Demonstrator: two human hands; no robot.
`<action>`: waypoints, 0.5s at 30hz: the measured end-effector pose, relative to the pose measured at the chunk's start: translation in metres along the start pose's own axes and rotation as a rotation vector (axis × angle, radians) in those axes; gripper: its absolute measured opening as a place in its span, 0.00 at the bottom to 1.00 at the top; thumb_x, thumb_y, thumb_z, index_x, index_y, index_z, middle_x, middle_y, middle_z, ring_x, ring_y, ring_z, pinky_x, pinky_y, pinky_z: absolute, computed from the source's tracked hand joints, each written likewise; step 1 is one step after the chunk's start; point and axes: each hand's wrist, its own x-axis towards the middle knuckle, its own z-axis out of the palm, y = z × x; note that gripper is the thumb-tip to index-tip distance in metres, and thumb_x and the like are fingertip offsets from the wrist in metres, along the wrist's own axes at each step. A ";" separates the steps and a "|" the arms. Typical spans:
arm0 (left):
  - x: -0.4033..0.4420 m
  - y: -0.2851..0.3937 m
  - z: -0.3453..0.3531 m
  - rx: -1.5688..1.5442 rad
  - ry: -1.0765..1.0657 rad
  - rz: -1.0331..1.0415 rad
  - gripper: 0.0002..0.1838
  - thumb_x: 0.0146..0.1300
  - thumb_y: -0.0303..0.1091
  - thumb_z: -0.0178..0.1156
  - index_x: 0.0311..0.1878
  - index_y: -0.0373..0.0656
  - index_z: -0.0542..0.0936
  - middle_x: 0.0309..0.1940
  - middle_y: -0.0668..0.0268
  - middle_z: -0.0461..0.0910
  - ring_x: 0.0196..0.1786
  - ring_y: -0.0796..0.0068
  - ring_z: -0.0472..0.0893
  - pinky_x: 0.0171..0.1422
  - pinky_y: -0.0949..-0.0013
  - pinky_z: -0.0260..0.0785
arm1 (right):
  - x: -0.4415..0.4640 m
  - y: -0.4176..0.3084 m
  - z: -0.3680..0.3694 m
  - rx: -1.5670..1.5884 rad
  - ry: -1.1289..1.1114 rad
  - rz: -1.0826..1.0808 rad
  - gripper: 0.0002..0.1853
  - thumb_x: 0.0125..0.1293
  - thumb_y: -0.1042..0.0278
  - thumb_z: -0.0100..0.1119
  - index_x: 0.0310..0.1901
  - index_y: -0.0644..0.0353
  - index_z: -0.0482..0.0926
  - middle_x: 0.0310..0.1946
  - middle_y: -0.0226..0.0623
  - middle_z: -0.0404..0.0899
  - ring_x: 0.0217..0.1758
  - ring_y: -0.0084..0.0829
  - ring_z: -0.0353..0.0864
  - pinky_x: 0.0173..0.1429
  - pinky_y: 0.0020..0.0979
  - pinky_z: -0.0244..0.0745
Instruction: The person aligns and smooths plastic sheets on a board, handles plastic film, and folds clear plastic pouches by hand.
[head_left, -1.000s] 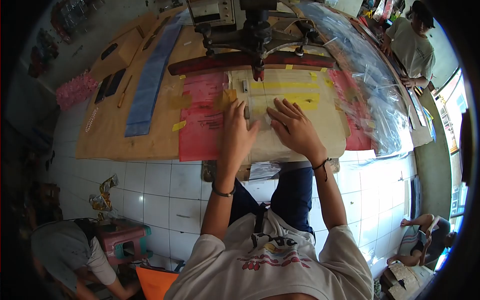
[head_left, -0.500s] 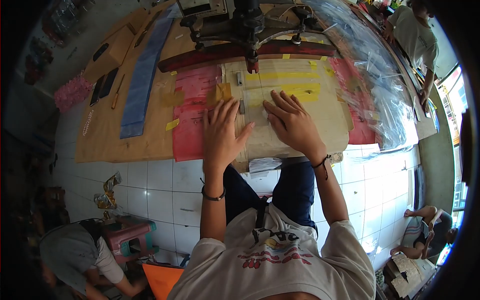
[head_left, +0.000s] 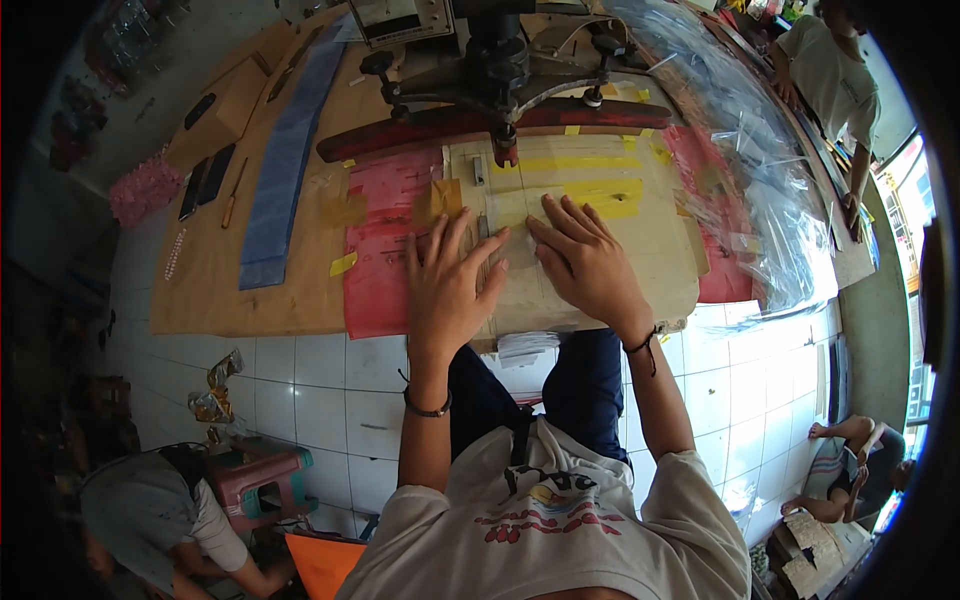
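My left hand (head_left: 452,290) lies with fingers spread across the left edge of a tan board (head_left: 640,270) and the red sheet (head_left: 375,290) beside it. Flat on the board, to its right, rests my right hand (head_left: 592,262), fingers extended and nothing gripped. Small metal pieces (head_left: 478,170) sit along the board's left side, one close to my left fingertips. Strips of yellow tape (head_left: 605,196) run across the board beyond my right hand. A thin clear sheet may lie under my fingers; I cannot tell. Above the board's far part hangs a machine head with a red bar (head_left: 400,132).
On the left lie a blue strip (head_left: 275,200), a screwdriver (head_left: 235,193) and dark phones (head_left: 215,175). Clear plastic sheeting (head_left: 760,220) covers the right side. One person (head_left: 830,70) stands at right; others sit or bend lower down. A stool (head_left: 265,485) stands at lower left.
The table and machine appear slightly lower in view. My left hand has shifted a little, its fingers fanning further right across the board's edge. My right hand stays in nearly the same place.
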 end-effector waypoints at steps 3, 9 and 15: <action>0.000 -0.002 0.002 -0.027 0.018 0.018 0.22 0.71 0.47 0.64 0.67 0.64 0.84 0.75 0.59 0.71 0.79 0.51 0.66 0.83 0.29 0.48 | 0.002 -0.001 -0.001 -0.003 -0.006 0.003 0.19 0.74 0.62 0.60 0.62 0.55 0.86 0.71 0.51 0.77 0.76 0.55 0.73 0.82 0.54 0.63; 0.000 0.001 -0.002 -0.007 -0.020 -0.005 0.22 0.72 0.48 0.62 0.68 0.66 0.84 0.77 0.62 0.70 0.80 0.51 0.65 0.85 0.36 0.48 | 0.001 -0.002 -0.004 0.001 -0.022 0.016 0.19 0.74 0.62 0.60 0.63 0.56 0.85 0.71 0.52 0.76 0.76 0.55 0.73 0.82 0.53 0.63; 0.000 0.001 -0.006 -0.041 -0.016 0.005 0.22 0.71 0.45 0.64 0.67 0.64 0.85 0.76 0.60 0.72 0.79 0.51 0.66 0.84 0.36 0.49 | -0.001 -0.005 -0.005 0.007 -0.026 0.029 0.19 0.74 0.62 0.60 0.63 0.55 0.85 0.72 0.51 0.75 0.77 0.55 0.72 0.83 0.53 0.62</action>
